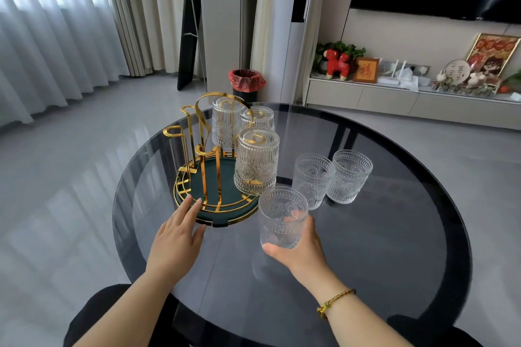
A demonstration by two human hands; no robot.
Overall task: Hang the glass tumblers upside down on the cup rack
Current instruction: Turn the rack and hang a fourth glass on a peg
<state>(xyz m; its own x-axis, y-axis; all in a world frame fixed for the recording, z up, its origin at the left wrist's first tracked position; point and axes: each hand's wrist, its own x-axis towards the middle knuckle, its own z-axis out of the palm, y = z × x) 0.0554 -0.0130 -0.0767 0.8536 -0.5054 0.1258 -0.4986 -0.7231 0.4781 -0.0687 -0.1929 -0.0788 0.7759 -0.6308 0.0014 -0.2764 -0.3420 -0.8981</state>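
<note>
Presently noted: round dark-glass desk (pixel 394 276) carrying a gold cup rack (pixel 208 177) with a dark green tray base, set toward the far left of the desk top.

Three tumblers hung upside down on the rack's pegs: near tumbler (pixel 256 162) at the rack's right front, tall rear tumbler (pixel 227 122) behind it, third tumbler (pixel 258 118) at the rack's far right. Remaining pegs on the rack's left side and front bare, including a looped peg (pixel 176 132) at the far left.

Two upright tumblers standing on the desk just right of the rack, touching or nearly so: left one (pixel 313 180), right one (pixel 351 176).

Right hand (pixel 301 251) in front of the rack, to its right, holding a fourth tumbler (pixel 282 217) upright, mouth up, lifted or at desk level not determinable. Fingers (pixel 270 248) wrapped round the lower half of the glass, thumb at the near side. Woven bracelet (pixel 335 301) on that wrist.

Left hand (pixel 177 236) flat and spread, holding nothing, fingertips (pixel 197 203) resting on the gold rim of the rack's base at its near edge.

Red-lined bin (pixel 246 82) on the floor beyond the rack.
</note>
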